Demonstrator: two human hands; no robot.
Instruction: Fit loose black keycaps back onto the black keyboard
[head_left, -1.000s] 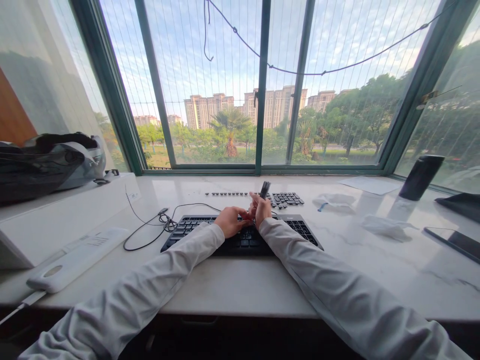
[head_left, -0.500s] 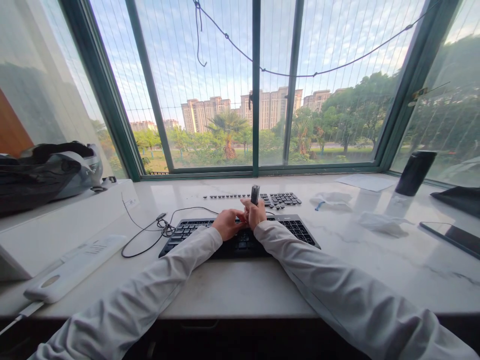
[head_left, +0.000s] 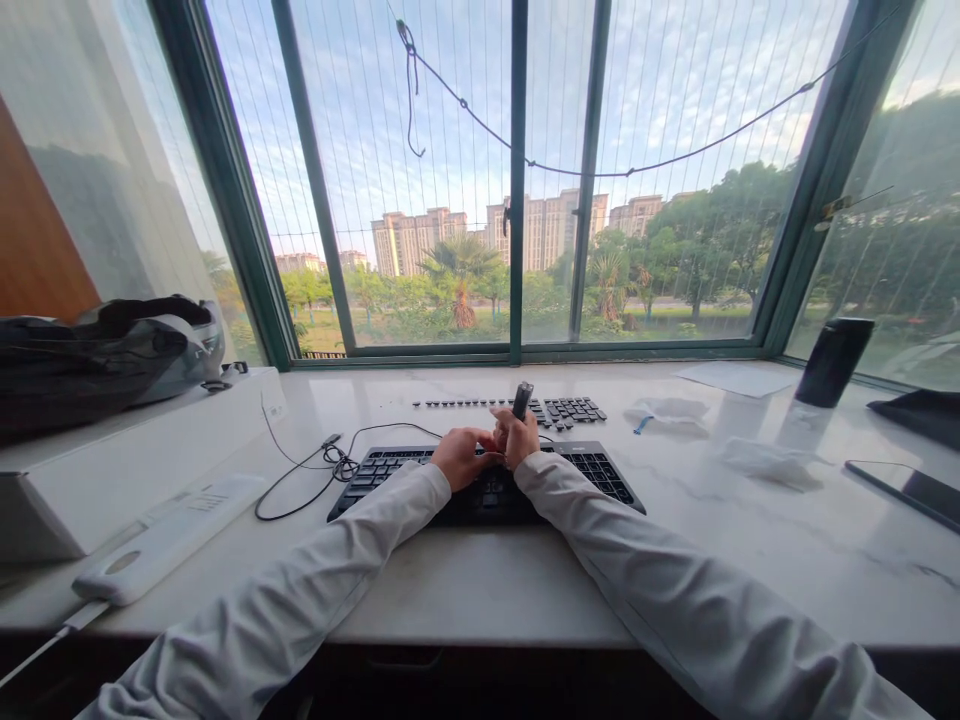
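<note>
A black keyboard (head_left: 598,472) lies in front of me, with keycaps on its left part and bare key sockets towards the right. My right hand (head_left: 519,440) is closed round a black-handled tool (head_left: 523,400), whose handle sticks up above the fist and leans slightly right. The tool's lower end is hidden by my fingers. Close beside it, my left hand (head_left: 461,458) is over the keyboard, thumb and fingers drawn together near the tool's lower end. What they pinch, if anything, cannot be made out. Behind the keyboard, loose black keycaps (head_left: 576,411) are laid out in rows.
A black cable (head_left: 300,467) lies coiled to the left, near a white power strip (head_left: 169,540) and a white box (head_left: 150,460). To the right are crumpled clear plastic (head_left: 776,463), a paper sheet (head_left: 735,378), a black cylinder (head_left: 835,362) and a phone (head_left: 904,492). A window stands behind.
The view has shifted slightly, so everything sits a little lower. The tool's handle tilts more to the right than before. Both hands stay together over the keyboard.
</note>
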